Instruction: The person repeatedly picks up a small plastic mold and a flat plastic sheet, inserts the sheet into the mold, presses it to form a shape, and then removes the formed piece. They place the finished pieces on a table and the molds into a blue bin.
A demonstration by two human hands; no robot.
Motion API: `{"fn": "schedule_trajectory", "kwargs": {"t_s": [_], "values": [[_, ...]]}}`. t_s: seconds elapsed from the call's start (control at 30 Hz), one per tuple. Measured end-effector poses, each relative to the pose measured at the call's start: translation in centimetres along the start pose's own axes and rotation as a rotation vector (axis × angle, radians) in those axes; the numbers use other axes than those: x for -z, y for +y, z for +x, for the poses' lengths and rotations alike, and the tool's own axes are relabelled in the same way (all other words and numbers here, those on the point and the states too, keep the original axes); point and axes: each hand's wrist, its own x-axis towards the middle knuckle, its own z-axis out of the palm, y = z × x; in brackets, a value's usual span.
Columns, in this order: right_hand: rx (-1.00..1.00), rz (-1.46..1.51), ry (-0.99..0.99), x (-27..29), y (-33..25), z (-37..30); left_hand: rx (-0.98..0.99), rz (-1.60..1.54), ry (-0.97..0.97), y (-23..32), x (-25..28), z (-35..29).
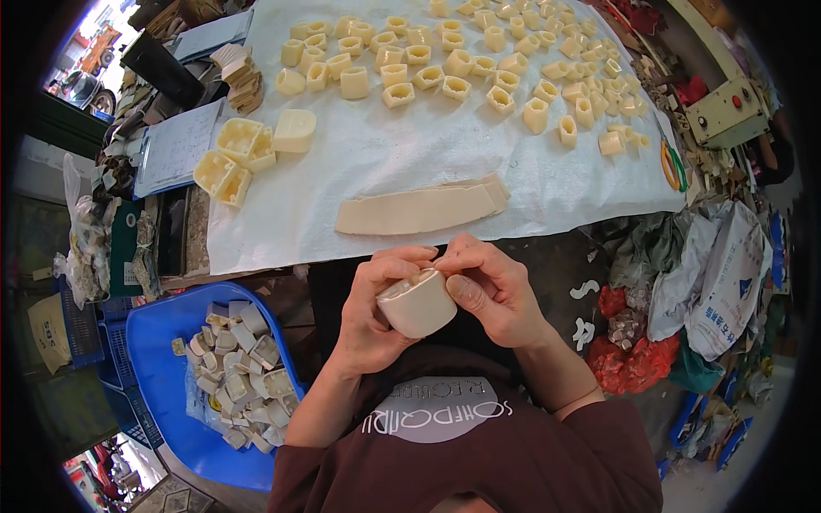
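Close to my chest, at the table's near edge, I hold a cream block heel (419, 308) with a smooth rounded side and a hollowed upper end. My left hand (369, 321) wraps round its left side, thumb and fingers at the upper rim. The fingertips of my right hand (496, 295) pinch at the rim on the right; whether they grip a thin edge of covering there is too small to tell. Just beyond my hands lies a stack of beige curved strips (419, 209) on the white sheet (282, 227).
Several hollow cream heels (355, 83) stand across the sheet's far side. Larger cream moulded pieces (295, 131) sit at the left near a clipboard (178, 147). A blue tub (162, 376) at lower left holds pale heels (241, 389). Green-handled scissors (673, 167) and plastic bags (714, 282) are right.
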Motion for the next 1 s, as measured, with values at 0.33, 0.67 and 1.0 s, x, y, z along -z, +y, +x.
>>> {"fn": "schedule_trajectory", "kwargs": {"t_s": [0.33, 0.67, 1.0], "values": [[0.118, -0.059, -0.020, -0.5, -0.6, 0.7, -0.074, -0.337, -0.060, 0.3, 1.3, -0.1], [0.000, -0.154, 0.209, 3.6, -0.3, 0.2, -0.055, -0.021, -0.125, -0.1, 2.6, 0.1], [-0.094, -0.458, 0.607, 12.8, -0.1, -2.4, 0.088, -0.063, -0.006, 0.4, 0.3, 1.3]]}}
